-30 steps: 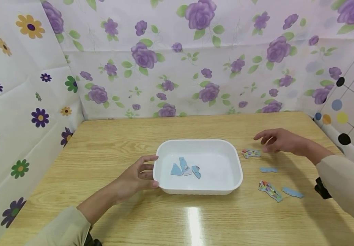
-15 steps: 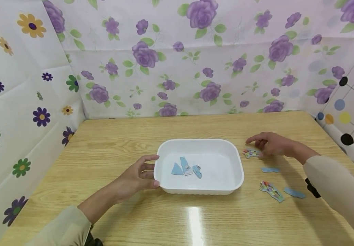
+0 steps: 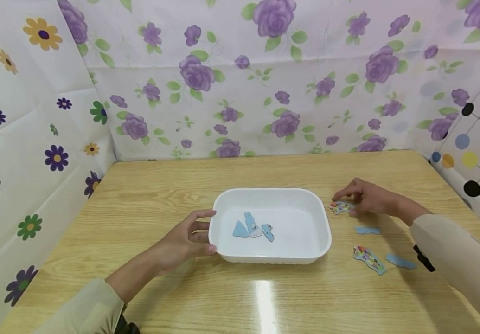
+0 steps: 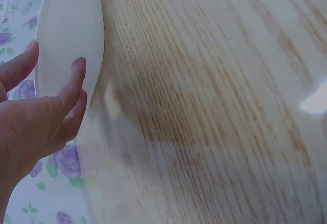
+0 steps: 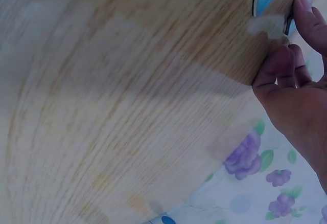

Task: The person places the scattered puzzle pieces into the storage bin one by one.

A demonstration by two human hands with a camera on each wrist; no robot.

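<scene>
A white rectangular plastic tray [image 3: 298,227] sits mid-table. My left hand [image 3: 187,239] touches its left end, fingers extended and spread along the outside; the left wrist view shows fingertips against the tray wall [image 4: 66,24]. Right of the tray, my right hand [image 3: 369,199] grips a multicoloured puzzle piece [image 3: 340,207] between thumb and fingers, the piece still level with the tabletop. Inside the tray lie a blue triangular piece [image 3: 240,229], a long blue piece [image 3: 251,226] and a small blue piece [image 3: 267,232]. The right wrist view partly hides the gripped piece behind the fingers.
Nearer me on the right lie a narrow blue piece [image 3: 367,230], a larger multicoloured piece [image 3: 369,260] and another blue piece [image 3: 400,261]. Flower-print sheeting [image 3: 240,88] stands behind the wooden table [image 3: 160,185] and along its sides.
My right hand has moved left and down onto the multicoloured piece, and its thumb and fingers have closed in on it. My left hand and the tray have stayed in place.
</scene>
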